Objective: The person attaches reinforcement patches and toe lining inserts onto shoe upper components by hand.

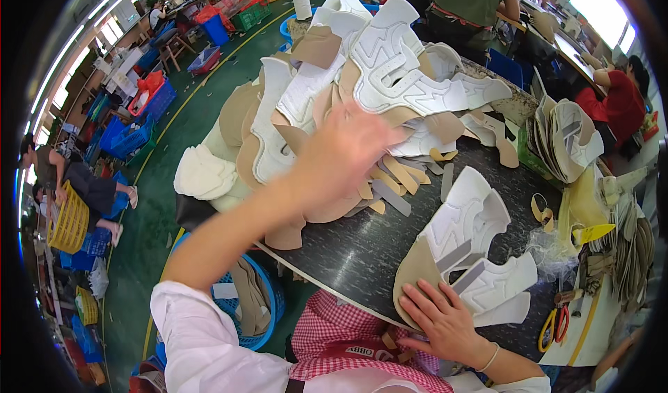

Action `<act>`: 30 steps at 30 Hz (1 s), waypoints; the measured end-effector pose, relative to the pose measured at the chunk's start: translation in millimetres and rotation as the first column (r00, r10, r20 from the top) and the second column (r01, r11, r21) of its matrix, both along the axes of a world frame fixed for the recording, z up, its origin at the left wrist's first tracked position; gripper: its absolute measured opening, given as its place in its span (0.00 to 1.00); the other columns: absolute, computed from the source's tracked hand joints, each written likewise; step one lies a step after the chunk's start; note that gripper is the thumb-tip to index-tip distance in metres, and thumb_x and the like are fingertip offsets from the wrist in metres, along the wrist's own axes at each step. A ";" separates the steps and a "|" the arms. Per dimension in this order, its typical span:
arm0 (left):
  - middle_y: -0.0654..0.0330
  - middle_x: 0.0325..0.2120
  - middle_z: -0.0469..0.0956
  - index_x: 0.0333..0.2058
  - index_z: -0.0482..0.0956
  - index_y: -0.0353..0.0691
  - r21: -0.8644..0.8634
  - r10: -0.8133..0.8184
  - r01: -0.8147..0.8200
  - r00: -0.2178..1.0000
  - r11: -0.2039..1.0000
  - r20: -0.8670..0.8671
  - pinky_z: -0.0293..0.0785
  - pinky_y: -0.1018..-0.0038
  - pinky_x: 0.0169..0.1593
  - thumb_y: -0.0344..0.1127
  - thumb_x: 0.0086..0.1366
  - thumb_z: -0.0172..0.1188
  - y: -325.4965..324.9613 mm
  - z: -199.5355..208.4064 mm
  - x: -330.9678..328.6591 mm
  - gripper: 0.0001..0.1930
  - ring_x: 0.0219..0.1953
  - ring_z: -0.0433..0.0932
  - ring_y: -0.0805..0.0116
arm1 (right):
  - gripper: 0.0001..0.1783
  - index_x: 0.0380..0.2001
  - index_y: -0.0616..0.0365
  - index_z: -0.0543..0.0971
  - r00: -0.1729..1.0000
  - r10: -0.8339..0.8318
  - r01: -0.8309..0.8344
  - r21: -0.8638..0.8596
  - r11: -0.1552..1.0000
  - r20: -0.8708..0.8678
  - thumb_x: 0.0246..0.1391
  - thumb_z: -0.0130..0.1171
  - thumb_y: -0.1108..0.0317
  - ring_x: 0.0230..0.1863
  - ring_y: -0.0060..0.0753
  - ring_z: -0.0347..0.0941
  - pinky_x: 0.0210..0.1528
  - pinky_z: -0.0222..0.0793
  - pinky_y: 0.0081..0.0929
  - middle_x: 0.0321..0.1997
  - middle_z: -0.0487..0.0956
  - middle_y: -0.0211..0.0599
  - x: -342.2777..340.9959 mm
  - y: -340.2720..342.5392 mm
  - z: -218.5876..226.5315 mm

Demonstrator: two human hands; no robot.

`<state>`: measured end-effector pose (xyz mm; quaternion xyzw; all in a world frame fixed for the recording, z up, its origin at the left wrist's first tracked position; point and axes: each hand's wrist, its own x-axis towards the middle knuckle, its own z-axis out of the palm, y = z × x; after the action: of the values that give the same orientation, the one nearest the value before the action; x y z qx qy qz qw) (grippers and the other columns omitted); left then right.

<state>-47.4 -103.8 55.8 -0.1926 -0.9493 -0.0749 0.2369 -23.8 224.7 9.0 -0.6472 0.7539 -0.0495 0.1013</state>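
My left hand point(351, 141), smeared by motion, is over a tall heap of white shoe uppers point(390, 66) with beige lining; its fingers are too blurred to read. My right hand point(445, 320) lies flat, fingers stretched, on the beige toe part of a small stack of white shoe uppers point(463, 212) near the table's front edge. Two grey strips point(466, 276) lie across that stack. Between the heap and the stack are loose beige strips point(400, 172) and a grey strip point(391, 197).
Scissors point(554, 327) with orange and yellow handles lie at the right of the dark table point(334, 257), near a yellow-bladed tool point(595, 234) and more stacked pieces point(565, 139). A blue basket point(275, 302) stands below the edge. Co-workers sit beyond; one person carries a yellow basket point(69, 219).
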 end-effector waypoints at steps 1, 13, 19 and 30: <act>0.57 0.45 0.76 0.47 0.74 0.39 -0.233 0.082 -0.095 0.995 0.968 -0.064 0.62 0.55 0.59 0.27 0.48 0.61 -22.4 8.5 -18.2 0.24 0.49 0.74 0.56 | 0.39 0.62 0.52 0.65 0.999 -0.028 0.028 -0.030 0.999 0.027 0.53 0.53 0.40 0.69 0.35 0.55 0.68 0.47 0.39 0.68 0.61 0.33 3.3 -2.4 1.9; 0.59 0.35 0.80 0.41 0.81 0.43 0.147 0.110 -0.016 0.746 0.989 -0.656 0.72 0.71 0.45 0.24 0.58 0.59 -52.7 71.8 -84.0 0.12 0.39 0.77 0.61 | 0.36 0.56 0.63 0.69 0.975 -0.164 0.214 -0.420 0.882 0.152 0.46 0.64 0.54 0.64 0.52 0.61 0.64 0.55 0.48 0.64 0.64 0.52 -34.7 -2.2 40.3; 0.59 0.34 0.82 0.39 0.81 0.43 -0.055 0.022 -0.033 0.983 0.998 -0.184 0.70 0.65 0.53 0.31 0.59 0.60 -37.5 27.7 -97.4 0.09 0.38 0.79 0.62 | 0.34 0.55 0.63 0.68 0.974 -0.112 -0.046 -0.650 0.759 -0.199 0.41 0.65 0.70 0.64 0.49 0.60 0.63 0.58 0.39 0.62 0.64 0.49 -111.0 -114.9 74.4; 0.62 0.36 0.80 0.44 0.79 0.34 0.371 -0.107 0.422 0.767 0.827 -0.633 0.70 0.78 0.44 0.26 0.63 0.57 36.6 138.9 -70.9 0.11 0.39 0.75 0.76 | 0.26 0.53 0.62 0.69 0.945 -0.130 0.228 -0.318 0.920 0.302 0.56 0.54 0.56 0.54 0.53 0.69 0.56 0.65 0.41 0.54 0.71 0.51 -198.8 -189.8 2.8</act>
<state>-118.3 -67.2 194.7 -0.2757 -0.7385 -0.2849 0.5453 -222.6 34.8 11.8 -0.5693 0.7683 -0.2806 0.0835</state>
